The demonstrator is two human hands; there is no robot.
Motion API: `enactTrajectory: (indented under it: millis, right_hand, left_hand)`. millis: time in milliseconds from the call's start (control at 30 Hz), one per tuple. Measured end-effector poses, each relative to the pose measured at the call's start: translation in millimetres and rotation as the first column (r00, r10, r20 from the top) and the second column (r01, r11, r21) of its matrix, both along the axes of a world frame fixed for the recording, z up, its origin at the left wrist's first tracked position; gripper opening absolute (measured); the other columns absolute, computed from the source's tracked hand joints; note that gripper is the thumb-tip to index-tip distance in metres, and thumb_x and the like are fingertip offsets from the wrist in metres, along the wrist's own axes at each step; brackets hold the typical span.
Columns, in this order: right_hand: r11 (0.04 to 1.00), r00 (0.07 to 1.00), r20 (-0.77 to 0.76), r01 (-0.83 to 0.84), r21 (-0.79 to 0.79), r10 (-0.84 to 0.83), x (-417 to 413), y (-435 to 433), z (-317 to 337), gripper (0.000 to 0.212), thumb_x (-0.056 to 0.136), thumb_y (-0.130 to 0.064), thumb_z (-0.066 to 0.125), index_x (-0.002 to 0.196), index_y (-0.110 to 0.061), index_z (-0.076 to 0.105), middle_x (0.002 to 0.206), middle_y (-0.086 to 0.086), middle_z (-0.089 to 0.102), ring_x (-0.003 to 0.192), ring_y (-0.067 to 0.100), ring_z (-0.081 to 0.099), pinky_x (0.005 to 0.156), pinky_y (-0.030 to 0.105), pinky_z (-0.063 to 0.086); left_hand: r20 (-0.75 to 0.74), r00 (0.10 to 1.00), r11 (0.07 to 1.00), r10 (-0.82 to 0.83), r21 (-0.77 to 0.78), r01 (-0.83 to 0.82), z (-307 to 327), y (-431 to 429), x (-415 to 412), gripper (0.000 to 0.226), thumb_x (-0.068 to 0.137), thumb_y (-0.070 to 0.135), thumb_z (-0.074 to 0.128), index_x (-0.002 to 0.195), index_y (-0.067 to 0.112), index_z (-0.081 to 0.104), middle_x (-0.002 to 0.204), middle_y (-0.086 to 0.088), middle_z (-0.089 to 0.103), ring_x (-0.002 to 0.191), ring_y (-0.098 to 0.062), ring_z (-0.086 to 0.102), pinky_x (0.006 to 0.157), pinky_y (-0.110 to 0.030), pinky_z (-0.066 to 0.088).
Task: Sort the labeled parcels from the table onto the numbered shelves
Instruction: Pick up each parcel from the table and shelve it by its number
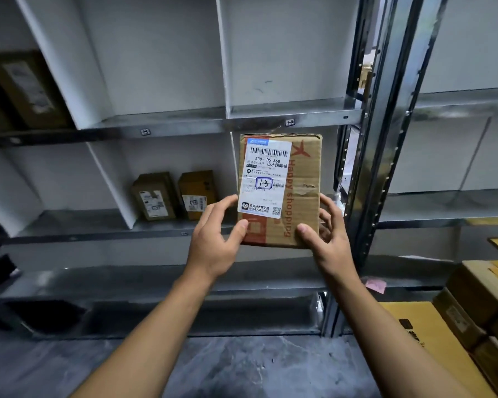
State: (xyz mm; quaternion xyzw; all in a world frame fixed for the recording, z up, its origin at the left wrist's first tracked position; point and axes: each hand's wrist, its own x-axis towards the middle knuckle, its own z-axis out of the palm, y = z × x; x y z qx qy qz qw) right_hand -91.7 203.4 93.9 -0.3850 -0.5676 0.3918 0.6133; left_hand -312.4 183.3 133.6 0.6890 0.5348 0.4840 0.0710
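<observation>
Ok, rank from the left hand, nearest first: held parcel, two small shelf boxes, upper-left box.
1. Held parcel, in the left hand.
2. Right small box, middle shelf.
3. Left small box, beside it, leftward.
4. Upper-left box, higher shelf, far left.

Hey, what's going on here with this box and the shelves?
A person holds a cardboard parcel upright before the metal shelving, left hand and right hand each gripping a lower corner. Its label carries a handwritten mark boxed in blue. It is not yet on any shelf. Two small parcels stand in the bay to its left.
</observation>
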Motion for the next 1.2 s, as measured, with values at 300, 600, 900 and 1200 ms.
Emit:
enactTrajectory:
  millis: [300, 600, 900, 1200]
  right_hand:
    - [0.997, 0.997, -0.031, -0.068, 0.022, 0.069, -39, 23, 15, 0.07, 0.072, -0.051, 0.079, 0.133, -0.056, 0.045, 0.137, -0.001, 0.055, 0.125, 0.022, 0.057, 0.099, 0.051, 0.054]
    - [0.992, 0.994, -0.056, -0.09, 0.087, 0.096, -132, 67, 48, 0.073, 0.072, -0.048, 0.08, 0.136, -0.053, 0.045, 0.137, -0.005, 0.055, 0.128, 0.021, 0.056, 0.098, 0.053, 0.054]
    - [0.981, 0.998, -0.043, -0.043, 0.188, 0.052, -242, 111, 85, 0.069, 0.08, -0.045, 0.077, 0.138, -0.053, 0.04, 0.137, -0.01, 0.053, 0.129, 0.017, 0.055, 0.101, 0.05, 0.053]
    - [0.958, 1.0, 0.003, -0.02, 0.285, 0.02, -319, 186, 147, 0.069, 0.079, -0.05, 0.076, 0.138, -0.051, 0.041, 0.139, -0.001, 0.051, 0.126, 0.017, 0.056, 0.098, 0.046, 0.055]
  left_hand:
    - [-0.679, 0.721, 0.924, 0.138, -0.173, -0.34, 46, 7, -95, 0.057, 0.093, 0.049, 0.052, 0.146, 0.032, 0.036, 0.144, 0.002, 0.045, 0.13, -0.021, 0.043, 0.107, -0.042, 0.038]
    - [-0.799, 0.586, 0.878, 0.133, -0.18, -0.444, 77, 38, -195, 0.059, 0.093, 0.047, 0.053, 0.146, 0.03, 0.033, 0.143, -0.001, 0.045, 0.126, -0.023, 0.046, 0.103, -0.044, 0.041]
    - [-0.769, 0.621, 0.915, 0.153, -0.127, -0.382, 93, 84, -287, 0.057, 0.092, 0.046, 0.055, 0.143, 0.032, 0.037, 0.139, 0.0, 0.048, 0.125, -0.023, 0.047, 0.103, -0.043, 0.042]
    - [-0.803, 0.568, 0.925, 0.179, -0.059, -0.374, 118, 137, -354, 0.056, 0.093, 0.046, 0.051, 0.144, 0.03, 0.036, 0.14, -0.002, 0.047, 0.126, -0.025, 0.045, 0.104, -0.044, 0.04]
